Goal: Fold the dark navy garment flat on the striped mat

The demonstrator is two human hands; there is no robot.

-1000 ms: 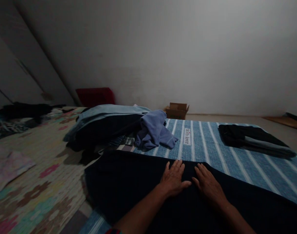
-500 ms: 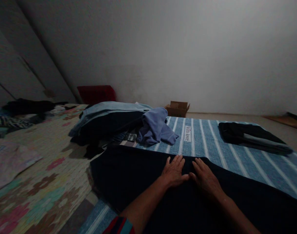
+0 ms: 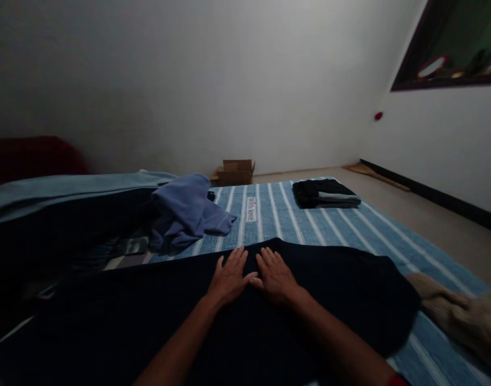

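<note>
The left hand [image 3: 229, 277] and right hand [image 3: 276, 275], flat and unclenched, best press evenly across the dark-navy fabric garment [image 3: 245, 332] beneath.

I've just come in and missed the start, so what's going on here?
The person's left hand and right hand lie flat on a dark navy garment spread over a blue striped cover. Neither grips it. Farther back, a crumpled lavender-blue garment lies to the left and folded black-and-grey clothes to the right.
</note>
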